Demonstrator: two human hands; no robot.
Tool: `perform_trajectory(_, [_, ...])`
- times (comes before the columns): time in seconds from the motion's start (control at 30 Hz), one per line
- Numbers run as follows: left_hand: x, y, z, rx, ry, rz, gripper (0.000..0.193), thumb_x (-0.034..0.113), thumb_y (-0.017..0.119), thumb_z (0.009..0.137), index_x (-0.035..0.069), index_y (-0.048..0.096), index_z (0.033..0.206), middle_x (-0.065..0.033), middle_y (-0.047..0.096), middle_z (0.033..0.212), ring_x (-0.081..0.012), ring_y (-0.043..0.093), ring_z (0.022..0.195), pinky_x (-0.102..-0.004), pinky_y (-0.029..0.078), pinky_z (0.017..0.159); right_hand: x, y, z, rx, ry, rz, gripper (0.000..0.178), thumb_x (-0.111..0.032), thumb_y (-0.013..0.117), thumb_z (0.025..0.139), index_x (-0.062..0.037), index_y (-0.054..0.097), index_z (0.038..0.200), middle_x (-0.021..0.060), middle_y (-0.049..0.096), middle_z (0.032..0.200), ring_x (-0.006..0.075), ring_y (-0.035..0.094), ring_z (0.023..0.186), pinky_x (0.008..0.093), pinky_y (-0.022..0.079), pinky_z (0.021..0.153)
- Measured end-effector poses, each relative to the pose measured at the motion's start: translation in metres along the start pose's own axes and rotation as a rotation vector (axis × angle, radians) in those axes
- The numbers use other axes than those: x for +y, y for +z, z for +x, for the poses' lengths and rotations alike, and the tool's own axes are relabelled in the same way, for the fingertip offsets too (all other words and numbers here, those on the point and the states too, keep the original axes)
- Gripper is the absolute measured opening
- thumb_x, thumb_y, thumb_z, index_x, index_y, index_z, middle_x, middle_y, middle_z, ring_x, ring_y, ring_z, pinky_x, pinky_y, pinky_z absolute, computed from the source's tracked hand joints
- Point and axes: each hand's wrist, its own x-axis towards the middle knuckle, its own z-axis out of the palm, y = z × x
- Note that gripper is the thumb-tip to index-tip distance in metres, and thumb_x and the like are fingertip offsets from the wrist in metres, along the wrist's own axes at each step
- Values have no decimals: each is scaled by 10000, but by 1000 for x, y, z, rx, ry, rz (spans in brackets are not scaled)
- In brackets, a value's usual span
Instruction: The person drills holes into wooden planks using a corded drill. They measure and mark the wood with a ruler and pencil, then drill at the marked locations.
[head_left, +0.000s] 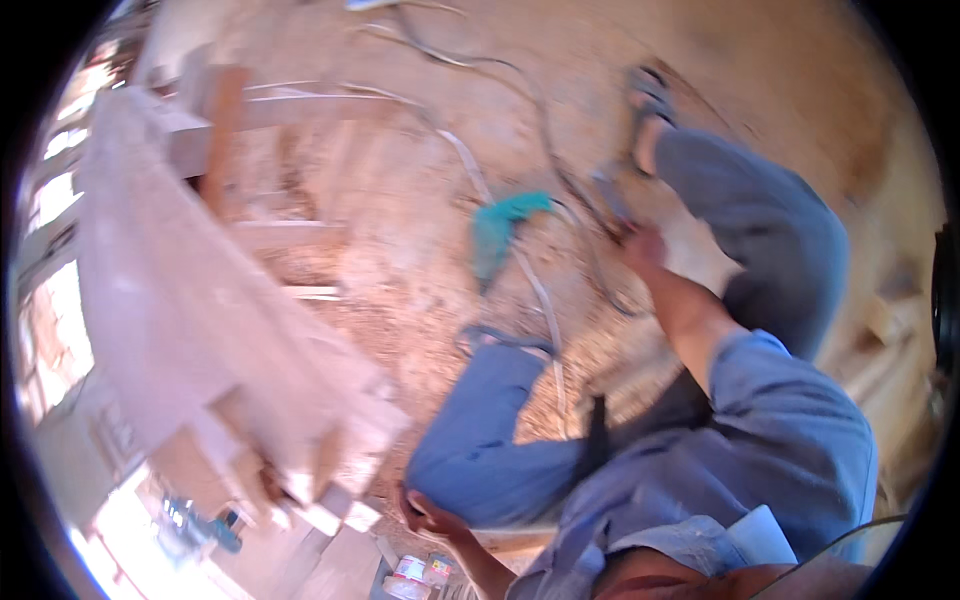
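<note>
My right hand (645,246) reaches down to the floor between my legs, its fingers closed around a tool with a flat grey head (610,194). Blur hides the tool's exact kind. Close by on its left lies a teal thing shaped like a power drill (505,228), with a dark cable (590,245) passing beside it. My left hand (437,518) is low beside my bent left knee, near the ends of the stacked wood. Its fingers are smeared, and I cannot see whether they hold anything.
Long pale boards (200,290) are piled on the left. A reddish-brown wood piece (222,130) stands behind them. A white strip or cord (460,155) crosses the floor among wood shavings (400,330). Small containers (410,575) and another teal tool (225,530) sit at the lower left.
</note>
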Motion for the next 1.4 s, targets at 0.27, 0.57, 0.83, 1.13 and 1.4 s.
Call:
perform_trajectory(0.27, [43,-2,0,71,90,29,368,142,601,916,-88,664,1195,-282,664,1176,-410,620,1091,-474,470,954,5,8,3,-6,-26,-202,402,-256,676,915,-10,606,1226,271,671,1148,421,669,1084,523,538,901])
perform_trajectory(0.57, [48,-4,-8,36,102,42,317,119,638,900,-77,682,1144,-231,676,1217,-403,619,1137,-455,476,1016,-17,0,-5,-147,11,-142,598,-409,771,848,-14,588,1259,254,663,1204,413,656,1133,506,531,946])
perform_trajectory(0.83, [51,-9,-18,29,112,17,331,122,639,913,-94,676,1161,-240,683,1197,-380,642,1127,-432,477,1028,-2,24,17,-31,-8,-90,401,-182,684,837,-1,635,1192,268,654,1232,415,667,1104,508,531,948])
perform_trajectory(1.13, [34,-20,-21,7,28,40,376,216,680,903,-54,688,1165,-216,686,1193,-388,623,1144,-452,478,1026,9,42,4,-152,-464,-207,379,-200,711,796,-16,714,1127,281,699,1109,410,683,1068,504,531,914])
perform_trajectory(1.4, [67,-12,-23,91,175,-32,391,259,704,888,-23,683,1157,-192,685,1193,-387,601,1150,-460,466,1024,-42,-2,3,-223,-253,725,146,-83,672,784,-57,670,928,35,582,703,183,544,574,366,403,511])
